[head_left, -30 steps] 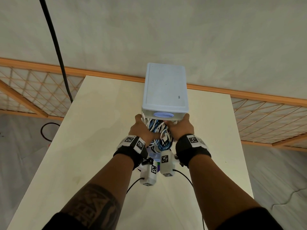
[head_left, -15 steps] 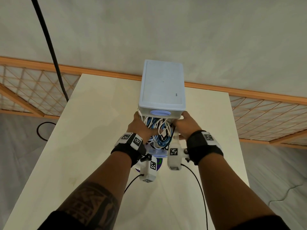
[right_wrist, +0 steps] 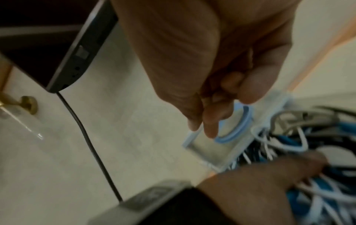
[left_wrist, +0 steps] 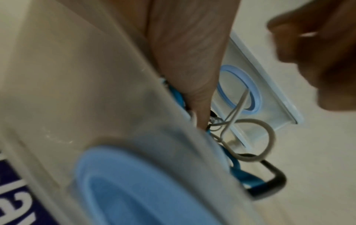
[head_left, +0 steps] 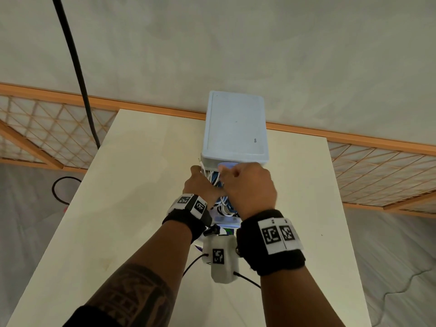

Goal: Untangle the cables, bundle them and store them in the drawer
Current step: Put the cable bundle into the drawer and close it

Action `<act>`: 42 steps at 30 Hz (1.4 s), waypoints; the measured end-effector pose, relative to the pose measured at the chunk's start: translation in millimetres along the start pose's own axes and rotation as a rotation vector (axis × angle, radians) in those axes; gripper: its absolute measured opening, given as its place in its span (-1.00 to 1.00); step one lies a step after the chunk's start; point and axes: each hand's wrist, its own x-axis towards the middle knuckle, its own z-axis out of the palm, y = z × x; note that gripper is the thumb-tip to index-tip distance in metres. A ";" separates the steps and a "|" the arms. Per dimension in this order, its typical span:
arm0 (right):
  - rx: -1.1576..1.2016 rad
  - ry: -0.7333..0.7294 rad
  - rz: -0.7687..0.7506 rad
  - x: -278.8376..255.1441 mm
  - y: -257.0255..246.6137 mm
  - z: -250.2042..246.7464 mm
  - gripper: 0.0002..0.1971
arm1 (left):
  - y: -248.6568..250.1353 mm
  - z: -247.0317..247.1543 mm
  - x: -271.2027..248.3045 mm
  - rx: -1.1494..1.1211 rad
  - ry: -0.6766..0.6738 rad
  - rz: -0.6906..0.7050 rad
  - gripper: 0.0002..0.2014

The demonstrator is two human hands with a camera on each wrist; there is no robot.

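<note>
I'm at the pale blue drawer unit (head_left: 236, 126) on the table (head_left: 132, 185), and the drawer (left_wrist: 119, 175) is pulled out towards me, crammed with cables (head_left: 215, 179): white, blue, a black one too. My left hand (head_left: 200, 185) is down in that heap, fingers (left_wrist: 192, 76) pressing the cables in against the drawer wall; they look fairly straight, pushing rather than gripping. My right hand (head_left: 250, 187) hovers above, fingers curled in on themselves, holding nothing that I can see. Progress? The cables are in the drawer, so storing looks nearly done. But loops spill over the rim (left_wrist: 256, 140), and I can't tell whether they're properly bundled. Left, I'd say: tuck the stragglers in, slide the drawer shut.
</note>
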 end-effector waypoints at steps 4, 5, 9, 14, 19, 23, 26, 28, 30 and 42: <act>-0.031 -0.201 -0.118 17.5 -2.7 37.8 -0.68 | -7.9 0.7 1.5 0.029 -0.006 0.011 -0.64; 0.000 -0.221 -0.118 20.8 -0.7 44.1 -0.68 | -8.4 1.2 2.4 0.053 -0.014 0.019 -0.66; 0.210 -0.221 -0.112 23.7 10.7 51.2 -0.71 | -7.7 -1.4 2.9 0.101 -0.008 0.050 -0.63; 0.212 -0.141 -0.070 27.7 8.9 52.1 -0.69 | -2.4 -0.4 -2.9 0.080 0.007 0.050 -0.66; 0.189 -0.083 -0.120 26.4 14.3 56.6 -0.68 | 0.0 0.1 -4.7 0.025 0.013 0.023 -0.63; 0.147 -0.176 -0.068 29.1 23.2 42.7 -0.49 | -3.2 4.4 -3.6 -0.035 0.036 0.009 -0.52; 0.033 -0.271 -0.016 33.3 26.2 37.0 -0.51 | -8.3 6.2 -2.8 -0.001 0.050 0.035 -0.44; 0.075 -0.333 0.093 38.6 25.9 37.1 -0.69 | -10.1 6.2 -1.5 0.021 0.028 0.042 -0.40; 0.154 -0.356 0.163 39.9 25.4 38.3 -0.79 | -10.9 4.6 0.9 0.038 0.009 0.041 -0.29; 0.288 -0.188 0.089 23.7 38.0 -29.3 -0.64 | -3.3 -10.1 7.6 0.014 -0.063 0.091 -0.11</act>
